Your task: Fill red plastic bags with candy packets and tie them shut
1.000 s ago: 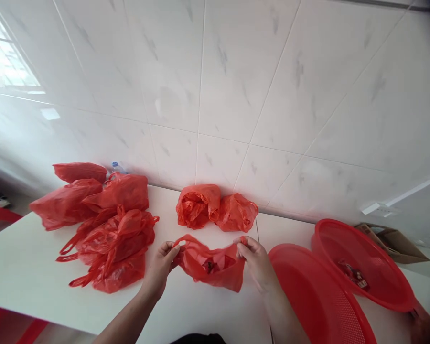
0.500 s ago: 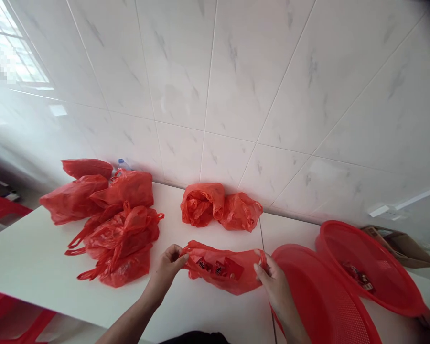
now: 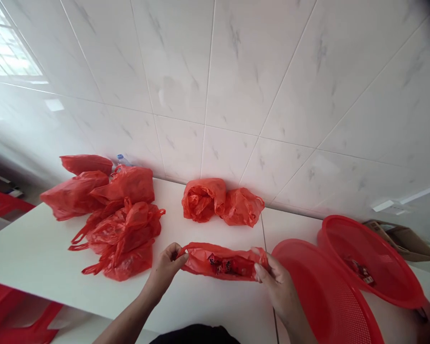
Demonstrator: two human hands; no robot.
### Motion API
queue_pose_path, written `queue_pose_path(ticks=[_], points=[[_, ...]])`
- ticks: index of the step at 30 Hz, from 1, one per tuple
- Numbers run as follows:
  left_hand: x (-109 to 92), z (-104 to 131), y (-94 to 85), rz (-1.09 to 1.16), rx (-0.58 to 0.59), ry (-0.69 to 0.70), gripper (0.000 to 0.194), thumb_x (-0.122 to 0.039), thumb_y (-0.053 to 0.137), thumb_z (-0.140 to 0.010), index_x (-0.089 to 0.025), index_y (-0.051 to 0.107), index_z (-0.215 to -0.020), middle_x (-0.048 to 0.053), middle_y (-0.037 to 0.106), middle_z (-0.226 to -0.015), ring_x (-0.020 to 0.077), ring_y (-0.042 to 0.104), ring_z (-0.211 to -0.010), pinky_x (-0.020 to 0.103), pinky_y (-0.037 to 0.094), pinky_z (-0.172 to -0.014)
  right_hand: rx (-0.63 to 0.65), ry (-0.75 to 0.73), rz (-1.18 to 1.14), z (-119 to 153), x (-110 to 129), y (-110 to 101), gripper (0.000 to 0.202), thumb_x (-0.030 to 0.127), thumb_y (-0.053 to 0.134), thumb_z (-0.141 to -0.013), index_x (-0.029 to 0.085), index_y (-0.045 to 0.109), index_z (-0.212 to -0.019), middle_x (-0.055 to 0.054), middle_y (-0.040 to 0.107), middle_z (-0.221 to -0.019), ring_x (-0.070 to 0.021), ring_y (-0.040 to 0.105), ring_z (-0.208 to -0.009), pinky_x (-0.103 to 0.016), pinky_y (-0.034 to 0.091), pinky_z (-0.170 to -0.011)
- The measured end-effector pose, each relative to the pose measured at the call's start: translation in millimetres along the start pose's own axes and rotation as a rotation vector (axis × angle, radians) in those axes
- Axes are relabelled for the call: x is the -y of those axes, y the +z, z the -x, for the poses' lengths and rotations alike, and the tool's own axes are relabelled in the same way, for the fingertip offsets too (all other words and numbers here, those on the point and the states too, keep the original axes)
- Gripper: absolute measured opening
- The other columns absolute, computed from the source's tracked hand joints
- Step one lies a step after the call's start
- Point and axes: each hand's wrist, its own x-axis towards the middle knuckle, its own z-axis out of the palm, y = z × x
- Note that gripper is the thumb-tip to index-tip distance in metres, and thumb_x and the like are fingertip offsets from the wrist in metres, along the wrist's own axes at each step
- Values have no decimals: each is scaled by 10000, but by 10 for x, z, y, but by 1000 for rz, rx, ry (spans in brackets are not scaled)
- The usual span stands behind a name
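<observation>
A red plastic bag (image 3: 200, 272) is stretched sideways between my hands above the white table, its mouth facing me. My left hand (image 3: 169, 263) pinches the bag's left end between thumb and fingers. At the other end, my right hand (image 3: 274, 273) grips the bunched handle. Small red packets (image 3: 222, 265) with dark printed characters lie inside the bag. Just beyond it, two crumpled red plastic bags (image 3: 204, 199) rest side by side against the wall.
Several filled red bags (image 3: 125, 234) are heaped on the table's left side, with a blue-capped bottle (image 3: 121, 158) behind. Two red plastic baskets (image 3: 311, 286) stand to the right; the farther holds a few packets (image 3: 360, 271). Behind them sits a cardboard box (image 3: 404, 241).
The bag's opening has become flatter and narrower, and the packets appear farther right inside it. Both hands keep their hold. The whole view has shifted slightly.
</observation>
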Motion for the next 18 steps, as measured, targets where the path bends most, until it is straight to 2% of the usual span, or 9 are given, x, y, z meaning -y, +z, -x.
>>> queue_pose_path(ticks=[3, 5, 8, 11, 14, 16, 18], points=[[-99, 3, 7, -57, 34, 26, 274, -412, 610, -725, -202, 451, -647, -54, 476, -592, 116, 435, -562, 224, 334, -542, -104, 38, 27, 42, -139, 1, 370, 506, 541, -804, 209, 652, -994, -34, 637, -823, -186, 587, -785, -277, 484, -721], [-192, 4, 36, -138, 69, 48, 254, -400, 608, -727, -202, 467, -653, -51, 485, -592, 117, 440, -552, 228, 337, -532, -197, 33, 49, 57, -188, 2, 348, 519, 540, -801, 208, 640, -919, -49, 646, -908, -202, 591, -852, -285, 480, -747], [-349, 13, 83, -252, 128, 101, 199, -356, 586, -756, -202, 490, -674, -47, 505, -615, 119, 451, -563, 235, 355, -540, -285, 16, 23, 63, -226, -52, 345, 525, 553, -790, 218, 616, -934, -53, 641, -977, -215, 591, -914, -307, 476, -803], [-421, 12, 74, -324, 169, 143, 174, -349, 565, -787, -204, 523, -700, -23, 576, -685, 142, 525, -637, 262, 425, -612, -285, 55, -62, 60, -323, -127, 384, 523, 572, -770, 228, 597, -1014, -70, 622, -1107, -240, 576, -1035, -346, 466, -888], [-282, -24, -22, -319, 199, 171, 217, -404, 580, -792, -222, 595, -910, 47, 655, -983, 209, 604, -907, 329, 481, -802, -265, 81, -130, 44, -542, -127, 558, 491, 637, -721, 248, 494, -1202, -93, 483, -1343, -263, 454, -1239, -386, 431, -976], [-75, -71, -111, -287, 222, 160, 482, -453, 625, -758, -251, 529, -1184, 100, 566, -1263, 269, 527, -1154, 378, 468, -910, -231, 97, -153, 8, -718, -68, 729, 473, 656, -713, 258, 352, -1340, -113, 361, -1441, -261, 359, -1323, -407, 401, -1015], [162, -133, -181, -280, 248, 108, 758, -500, 668, -710, -255, 374, -1365, 137, 420, -1428, 316, 402, -1296, 424, 448, -961, -195, 127, -159, -67, -863, 15, 860, 470, 660, -714, 259, 218, -1422, -133, 278, -1486, -262, 303, -1360, -423, 371, -1043]])
